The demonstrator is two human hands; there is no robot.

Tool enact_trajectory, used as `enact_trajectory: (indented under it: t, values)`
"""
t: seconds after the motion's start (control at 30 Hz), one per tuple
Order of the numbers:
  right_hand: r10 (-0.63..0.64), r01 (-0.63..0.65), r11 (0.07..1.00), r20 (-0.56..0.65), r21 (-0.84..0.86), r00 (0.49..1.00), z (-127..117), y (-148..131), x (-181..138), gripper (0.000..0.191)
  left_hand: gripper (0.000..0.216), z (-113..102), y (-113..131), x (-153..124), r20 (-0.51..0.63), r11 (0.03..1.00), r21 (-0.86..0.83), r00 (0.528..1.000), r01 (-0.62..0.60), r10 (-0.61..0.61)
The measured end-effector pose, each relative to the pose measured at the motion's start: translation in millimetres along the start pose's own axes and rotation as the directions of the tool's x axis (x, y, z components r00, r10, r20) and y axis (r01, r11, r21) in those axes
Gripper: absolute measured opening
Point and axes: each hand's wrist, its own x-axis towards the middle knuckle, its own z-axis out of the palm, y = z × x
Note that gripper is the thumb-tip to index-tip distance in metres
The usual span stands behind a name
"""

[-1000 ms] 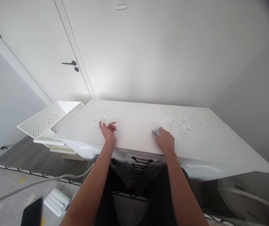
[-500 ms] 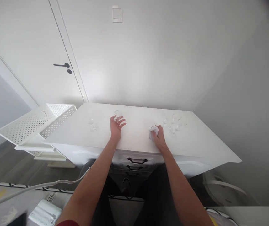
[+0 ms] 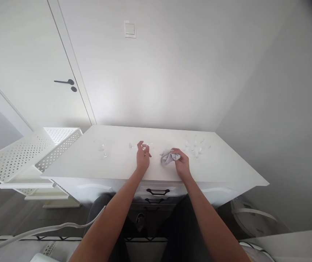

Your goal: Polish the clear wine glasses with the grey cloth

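Observation:
My left hand [image 3: 143,157] is closed round a clear stemmed glass [image 3: 145,146], held tilted on its side with its foot pointing left, above the white cabinet top [image 3: 123,165]. My right hand [image 3: 181,162] grips a crumpled grey cloth [image 3: 169,157] just to the right of that glass. The cloth and the glass are a little apart. Two more clear glasses [image 3: 102,151] stand on the top to the left. A cluster of several clear glasses [image 3: 196,145] stands at the right, behind my right hand.
A white perforated rack [image 3: 22,156] stands left of the cabinet. Black drawer handles [image 3: 157,191] show below the front edge. A door with a black handle [image 3: 64,82] is at the back left, a light switch [image 3: 130,28] on the wall. A grey cable [image 3: 43,229] crosses the lower left.
My left hand picked a glass from the left group and carried it toward the middle. My right hand lifted the cloth and moved it left toward the glass. The view tilted up slightly.

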Motion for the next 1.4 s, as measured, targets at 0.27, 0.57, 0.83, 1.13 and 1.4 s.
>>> enact_trajectory:
  t: [0.27, 0.57, 0.83, 1.13, 1.4]
  values:
    - [0.228, -0.229, 0.931, 0.035, 0.286, 0.973, 36.4, 14.8, 52.5, 0.04, 0.047, -1.3, -0.4, 3.8, -0.061, 0.987, -0.148, 0.996, 0.058, -0.067]
    - [0.313, -0.27, 0.921, -0.119, 0.281, 0.942, 39.7, 28.9, 54.8, 0.042, 0.046, 0.7, 2.0, 3.2, 0.121, 0.993, -0.113, 0.992, -0.026, 0.04]
    - [0.207, -0.204, 0.969, -0.006, 0.137, 0.978, 47.0, 16.5, 43.2, 0.032, 0.047, 1.2, -3.5, 7.0, 0.163, 0.999, 0.017, 0.986, 0.029, -0.031]
    - [0.156, -0.19, 0.979, 0.327, 0.074, 0.932, 54.4, -2.1, 29.6, 0.057, 0.054, -1.7, -10.5, 10.2, 0.161, 0.998, -0.055, 0.987, 0.039, -0.03]
    - [0.271, -0.446, 0.846, 0.486, 0.291, 0.831, 43.4, -9.6, 34.0, 0.105, 0.048, -7.7, 2.6, 6.8, 0.332, 0.993, -0.014, 0.936, -0.12, 0.118]
